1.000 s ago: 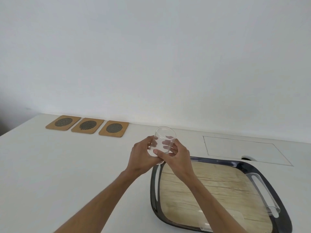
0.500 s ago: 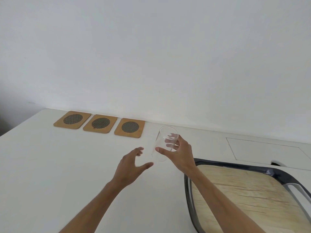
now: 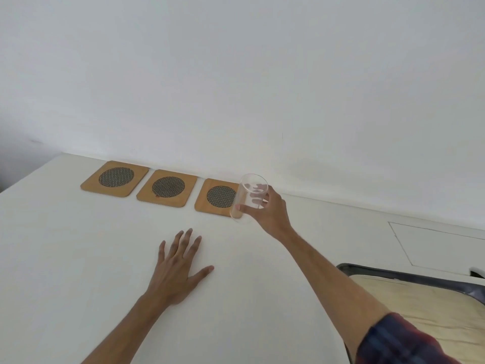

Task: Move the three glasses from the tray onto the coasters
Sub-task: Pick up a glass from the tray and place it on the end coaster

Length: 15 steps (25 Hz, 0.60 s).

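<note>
My right hand (image 3: 270,210) grips a clear glass (image 3: 248,197), held tilted just above the right edge of the right coaster (image 3: 219,197). Three wooden coasters with dark mesh circles lie in a row by the wall: the left coaster (image 3: 115,178), the middle coaster (image 3: 167,187) and the right one. None of them bears a glass. My left hand (image 3: 178,269) lies flat on the white table with its fingers spread, holding nothing. The tray (image 3: 409,278) with a dark rim and wood-look floor shows at the lower right, partly hidden by my right arm; no glasses are visible on it.
The white table (image 3: 65,258) meets a white wall just behind the coasters. A rectangular flush panel (image 3: 441,245) is set in the tabletop at the right, behind the tray. The table's left edge runs off at the far left.
My left hand let go of the glass and came down flat on the table. My right hand carried the glass from near the tray leftward to the right coaster.
</note>
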{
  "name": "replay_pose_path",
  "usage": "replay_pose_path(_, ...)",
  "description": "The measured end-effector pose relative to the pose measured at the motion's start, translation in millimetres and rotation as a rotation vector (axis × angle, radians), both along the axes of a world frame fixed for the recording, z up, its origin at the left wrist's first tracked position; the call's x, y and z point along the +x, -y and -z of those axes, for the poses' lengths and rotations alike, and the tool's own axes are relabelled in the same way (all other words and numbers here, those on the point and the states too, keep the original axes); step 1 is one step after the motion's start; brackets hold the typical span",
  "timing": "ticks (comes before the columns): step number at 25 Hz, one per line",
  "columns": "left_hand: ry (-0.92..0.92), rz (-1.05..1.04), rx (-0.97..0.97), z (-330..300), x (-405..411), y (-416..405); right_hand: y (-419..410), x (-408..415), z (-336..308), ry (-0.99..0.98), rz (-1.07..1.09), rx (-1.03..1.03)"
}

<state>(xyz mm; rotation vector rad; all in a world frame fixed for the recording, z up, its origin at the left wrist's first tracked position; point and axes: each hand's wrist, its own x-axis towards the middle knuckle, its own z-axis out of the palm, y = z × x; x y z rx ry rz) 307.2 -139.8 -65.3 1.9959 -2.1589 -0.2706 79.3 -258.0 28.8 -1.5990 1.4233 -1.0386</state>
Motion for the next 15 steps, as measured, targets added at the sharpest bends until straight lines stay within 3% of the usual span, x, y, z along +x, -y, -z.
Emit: replay_pose_path(15, 0.014, -0.006, -0.009, 13.9, 4.1, 8.0, 106.6, 65.5, 34.8, -0.178, -0.055, 0.067)
